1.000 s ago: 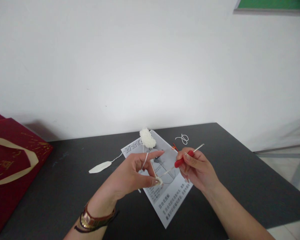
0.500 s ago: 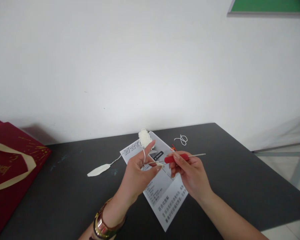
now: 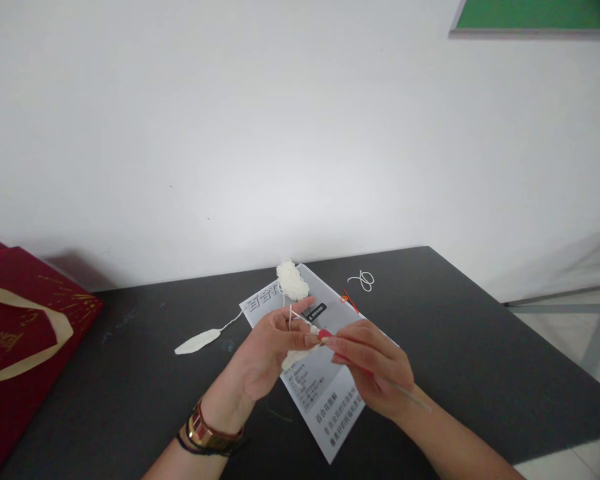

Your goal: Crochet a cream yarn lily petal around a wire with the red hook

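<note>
My left hand (image 3: 277, 347) pinches a small piece of white crochet work (image 3: 294, 360), and a strand of white yarn runs over its raised index finger. In my right hand (image 3: 375, 363) is a crochet hook (image 3: 325, 335) with a red handle, its metal shank sticking out behind over the wrist. The hook's front end meets the work at my left fingertips; its tip is hidden. Behind the hands, a ball of white yarn (image 3: 293, 280) rests on a printed sheet (image 3: 333, 417).
A finished-looking white crocheted leaf shape (image 3: 198, 341) lies left on the dark table (image 3: 145, 380). Right of the sheet are a small red-orange item (image 3: 351, 301) and a loose curl of white yarn (image 3: 364, 280). A dark red gift bag (image 3: 25, 333) stands at far left.
My right hand has turned and tipped the hook, its back end now pointing down to the right. More of the white crochet work shows below my left fingers.
</note>
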Tool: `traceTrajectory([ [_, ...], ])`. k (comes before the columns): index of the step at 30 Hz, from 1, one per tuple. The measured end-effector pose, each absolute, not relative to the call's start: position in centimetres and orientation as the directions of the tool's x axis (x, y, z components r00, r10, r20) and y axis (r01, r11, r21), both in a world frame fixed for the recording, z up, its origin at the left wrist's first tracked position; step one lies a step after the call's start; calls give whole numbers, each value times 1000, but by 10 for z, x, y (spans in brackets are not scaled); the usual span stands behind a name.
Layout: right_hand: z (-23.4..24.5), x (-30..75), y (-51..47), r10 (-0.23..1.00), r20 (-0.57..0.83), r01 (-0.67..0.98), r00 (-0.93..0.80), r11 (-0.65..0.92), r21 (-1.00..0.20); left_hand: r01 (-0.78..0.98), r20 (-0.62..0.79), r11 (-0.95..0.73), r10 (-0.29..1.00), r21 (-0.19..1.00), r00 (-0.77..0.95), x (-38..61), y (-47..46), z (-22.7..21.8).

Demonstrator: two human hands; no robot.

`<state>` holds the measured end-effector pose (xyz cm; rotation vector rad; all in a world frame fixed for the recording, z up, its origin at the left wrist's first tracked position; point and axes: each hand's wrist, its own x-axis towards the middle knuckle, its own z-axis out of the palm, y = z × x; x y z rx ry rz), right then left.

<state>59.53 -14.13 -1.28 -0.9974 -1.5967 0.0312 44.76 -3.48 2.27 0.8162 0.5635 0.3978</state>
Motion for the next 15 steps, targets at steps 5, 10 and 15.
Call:
traceTrajectory([
  [5,-15,598,-134,825,438,-25,358,478,-878,-61,-280,542,523,838,805,439,-29,28],
  [10,-12,602,-136,873,332,-207,358,421,-883,-50,-247,540,462,840,852,433,-29,29],
  [15,-2,606,-139,841,372,-211,394,477,-853,-51,-227,520,455,852,861,429,-26,31],
])
